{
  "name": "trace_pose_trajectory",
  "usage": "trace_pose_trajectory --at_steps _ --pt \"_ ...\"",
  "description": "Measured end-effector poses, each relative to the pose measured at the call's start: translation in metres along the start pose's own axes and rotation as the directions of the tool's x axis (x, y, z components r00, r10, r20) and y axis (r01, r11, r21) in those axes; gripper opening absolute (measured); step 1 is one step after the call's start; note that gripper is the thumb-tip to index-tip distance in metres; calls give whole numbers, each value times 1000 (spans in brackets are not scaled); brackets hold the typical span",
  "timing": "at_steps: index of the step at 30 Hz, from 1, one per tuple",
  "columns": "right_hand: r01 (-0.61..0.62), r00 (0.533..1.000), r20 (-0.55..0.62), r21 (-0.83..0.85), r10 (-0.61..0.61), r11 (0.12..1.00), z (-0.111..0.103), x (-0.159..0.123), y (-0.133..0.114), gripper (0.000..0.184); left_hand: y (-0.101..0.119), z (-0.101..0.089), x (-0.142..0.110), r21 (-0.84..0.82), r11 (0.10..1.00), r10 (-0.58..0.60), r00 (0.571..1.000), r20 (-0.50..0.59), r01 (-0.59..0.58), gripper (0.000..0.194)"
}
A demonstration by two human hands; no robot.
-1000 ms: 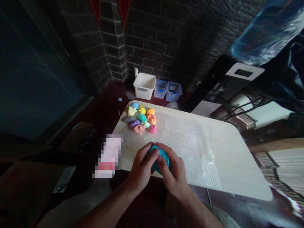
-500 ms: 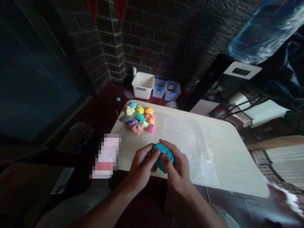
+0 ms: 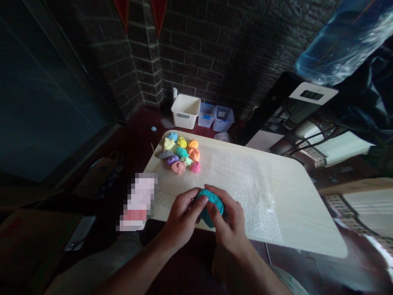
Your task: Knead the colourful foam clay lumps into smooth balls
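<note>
A teal lump of modelling clay [image 3: 211,211] is held between both hands above the near edge of the table. My left hand [image 3: 186,209] grips its left side, the thumb pressed on top. My right hand [image 3: 229,213] wraps round the right side, its thumb also pushing into the clay. Beyond the hands, several soft clay lumps in different colours lie grouped at the table's far left, among them a pink lump [image 3: 195,167], a salmon lump [image 3: 178,167], a smaller teal lump [image 3: 182,152] and a yellow lump [image 3: 182,142]. The fingers hide the clay's underside.
Bubble wrap [image 3: 239,180] covers much of the pale wooden table [image 3: 302,205]. On the floor behind stand a white basket [image 3: 186,119] and two clear plastic bins [image 3: 223,121]. A water dispenser [image 3: 310,94] with a large blue bottle [image 3: 344,45] rises at the right. A blurred pink patch [image 3: 141,192] borders the table's left edge.
Both hands stay around the teal clay, which sits slightly lower and looks a little turned. The thumbs have shifted slightly on it. The lumps on the table stay put.
</note>
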State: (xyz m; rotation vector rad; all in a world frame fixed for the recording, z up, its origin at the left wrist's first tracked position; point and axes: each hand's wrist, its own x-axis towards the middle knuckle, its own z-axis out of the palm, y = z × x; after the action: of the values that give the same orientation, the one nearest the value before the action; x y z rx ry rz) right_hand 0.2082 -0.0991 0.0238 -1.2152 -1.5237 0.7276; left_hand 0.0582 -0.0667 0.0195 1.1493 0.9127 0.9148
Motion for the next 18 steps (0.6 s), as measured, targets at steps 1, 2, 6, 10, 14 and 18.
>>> trace_pose_trajectory --at_steps 1,2,6,10,14,18 --pt "-2 1000 4 4 2 1000 1 1 0 27 0 0 0 -1 1000 -10 1000 -5 10 43" --pt "-4 1000 9 3 4 1000 1 1 -1 26 0 -1 0 -3 1000 -20 1000 -8 20 43" --pt "11 1000 4 -10 -11 1000 -1 5 -2 29 1 -3 0 -5 1000 -24 1000 20 24 43" --pt "7 1000 9 -30 -7 1000 -8 5 -4 32 3 -1 0 -18 1000 -4 997 80 5 44" --pt "12 999 34 -21 -12 1000 -7 4 -4 28 1 1 -3 -58 998 -27 998 63 31 43" --pt "27 999 29 -3 -27 1000 -4 3 -3 26 1 0 -3 -73 997 -31 997 69 36 43"
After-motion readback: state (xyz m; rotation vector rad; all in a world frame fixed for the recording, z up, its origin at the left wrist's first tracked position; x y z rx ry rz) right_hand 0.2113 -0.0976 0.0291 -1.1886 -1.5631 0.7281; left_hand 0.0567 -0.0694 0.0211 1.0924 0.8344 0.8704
